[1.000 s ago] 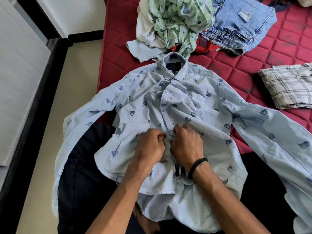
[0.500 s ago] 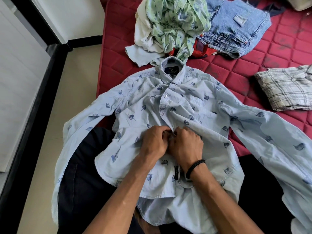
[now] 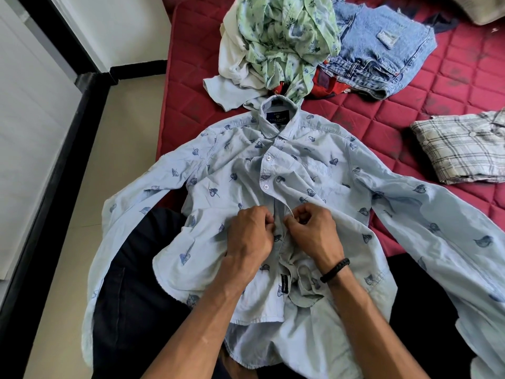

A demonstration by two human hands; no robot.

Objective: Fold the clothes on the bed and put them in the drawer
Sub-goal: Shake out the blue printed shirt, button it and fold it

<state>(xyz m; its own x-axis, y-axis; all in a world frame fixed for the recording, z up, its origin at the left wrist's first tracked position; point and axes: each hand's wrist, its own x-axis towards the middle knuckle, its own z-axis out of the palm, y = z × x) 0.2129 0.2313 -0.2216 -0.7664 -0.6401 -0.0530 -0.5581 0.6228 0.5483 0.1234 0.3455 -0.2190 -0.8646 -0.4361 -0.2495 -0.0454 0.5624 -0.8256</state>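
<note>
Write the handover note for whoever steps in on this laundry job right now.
Left hand: pinching the button-side front edge of the light blue leaf-print shirt.
Right hand: pinching the opposite front edge, mid-chest.
Shirt: face up over the edge of the red mattress, sleeves spread; the two buttons below the collar are closed, lower front open.
Done: a plaid shirt lies folded at right.
Left: finish buttoning, fold it, then the unfolded pile and jeans. No drawer in view.
</note>
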